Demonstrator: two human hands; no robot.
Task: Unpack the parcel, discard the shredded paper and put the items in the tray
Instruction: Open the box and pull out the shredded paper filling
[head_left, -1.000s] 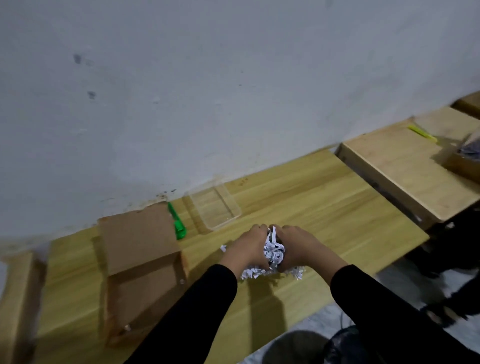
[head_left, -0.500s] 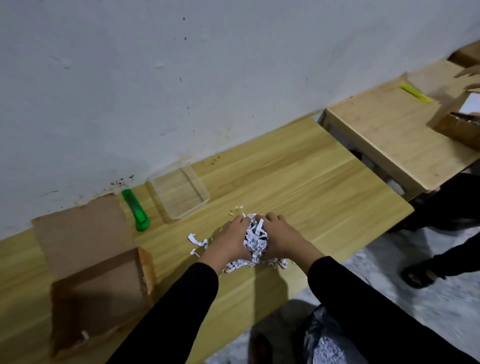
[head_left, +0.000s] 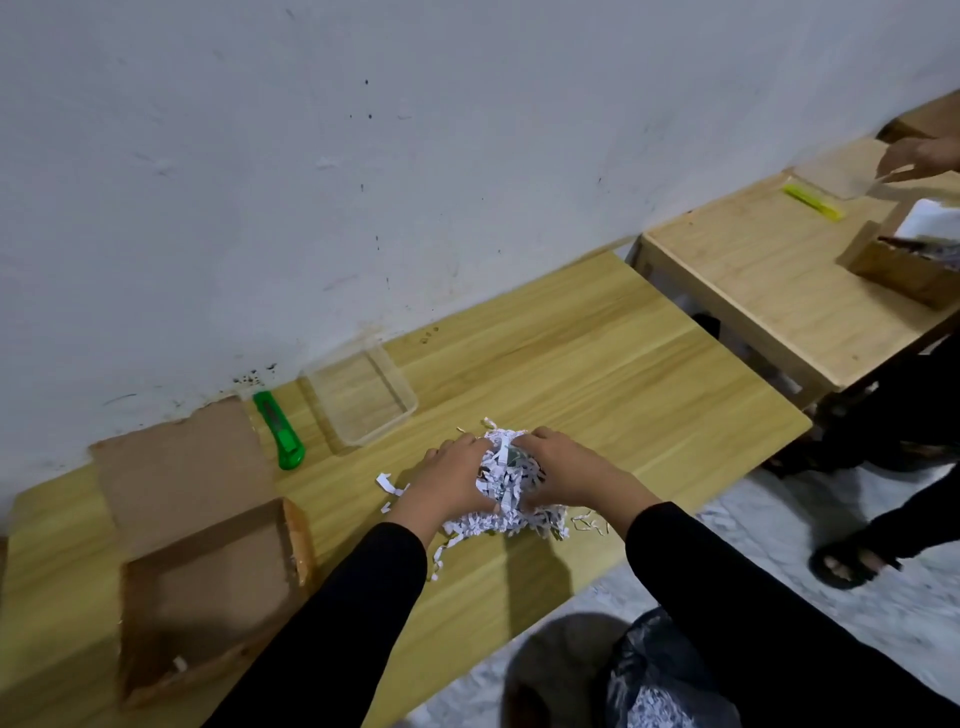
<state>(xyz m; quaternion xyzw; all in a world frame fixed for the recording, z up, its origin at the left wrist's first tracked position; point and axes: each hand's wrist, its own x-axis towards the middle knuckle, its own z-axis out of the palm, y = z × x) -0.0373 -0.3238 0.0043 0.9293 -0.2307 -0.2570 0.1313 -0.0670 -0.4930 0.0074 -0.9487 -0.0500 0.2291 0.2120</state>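
A heap of white shredded paper (head_left: 503, 480) lies on the wooden table (head_left: 597, 384). My left hand (head_left: 451, 474) presses on its left side and my right hand (head_left: 558, 470) on its right side, both closed around the heap. Something dark shows inside the shreds; I cannot tell what it is. The open cardboard parcel (head_left: 208, 587) stands empty at the left, its flap lying back toward the wall. A clear plastic tray (head_left: 363, 397), empty, sits by the wall just behind my hands.
A green utility knife (head_left: 278, 431) lies between parcel and tray. Loose paper strips (head_left: 387, 486) are scattered left of the heap. A black bag with shreds (head_left: 654, 680) is on the floor below. Another person works at a second table (head_left: 769, 275) on the right.
The view has shifted so the table sits lower and further left. My hands stay clasped on the shredded paper heap, and more strips have spread out beneath it.
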